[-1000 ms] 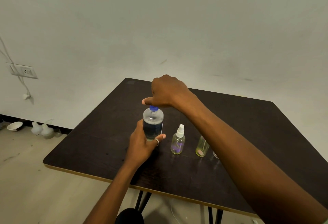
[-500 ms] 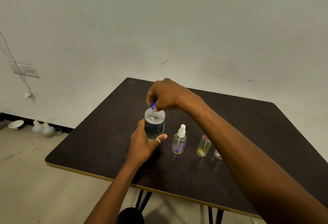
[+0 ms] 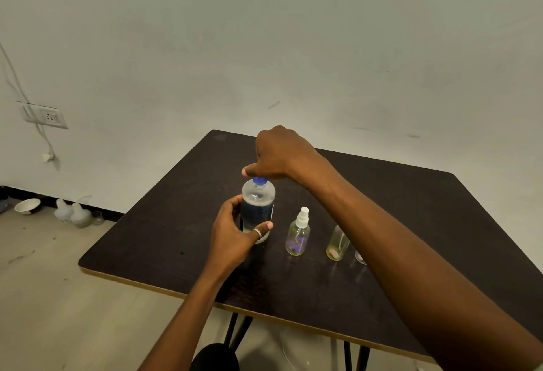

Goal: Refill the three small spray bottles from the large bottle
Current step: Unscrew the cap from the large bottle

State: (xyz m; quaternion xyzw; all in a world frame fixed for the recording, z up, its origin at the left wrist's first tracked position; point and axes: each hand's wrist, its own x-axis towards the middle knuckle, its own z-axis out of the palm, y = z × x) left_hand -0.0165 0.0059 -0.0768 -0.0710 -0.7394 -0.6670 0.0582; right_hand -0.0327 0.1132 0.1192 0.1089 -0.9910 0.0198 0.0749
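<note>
The large bottle stands upright on the counter. The left hand curls its fingers round the body and the right hand pinches the blue cap in its fingers. The small spray bottles stand just right of the large bottle. A hard twist could tip it into them, or slosh liquid out as the cap frees.

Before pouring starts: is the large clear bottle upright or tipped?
Upright. The large clear plastic bottle stands on the dark table, blue cap uppermost, left hand gripping it.

L hand curled, gripping; R hand above, fingers pinching down.
</note>
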